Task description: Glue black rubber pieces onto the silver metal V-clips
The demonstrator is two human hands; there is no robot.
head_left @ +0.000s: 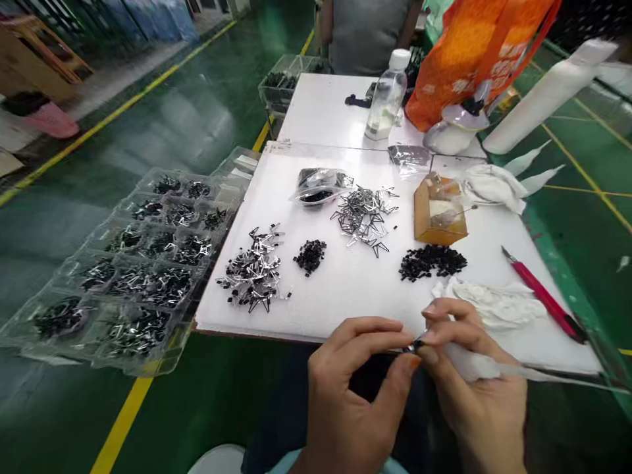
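Observation:
My left hand (355, 388) is closed in a pinch on a small black and metal part (413, 344) at the table's front edge. Fingertips of my right hand (476, 375) meet it from the other side, pinched on the same part. A thin white strip (474, 364), tissue or soft plastic, passes under the right fingers and trails right. Beyond the hands lie a heap of small black pieces (432, 262) and a smaller black heap (310, 257). Bent metal wire pieces (364, 214) are piled behind them. Metal pieces with black ends (254, 273) lie at the left.
A clear compartment tray (172, 316) of metal pieces stands left of the table. A wooden block (439, 224), crumpled white cloth (498, 304), red-handled knife (543, 296), plastic bag (320, 186), clear bottle (388, 99) and orange bag (474, 59) are around. A person (370, 36) sits opposite.

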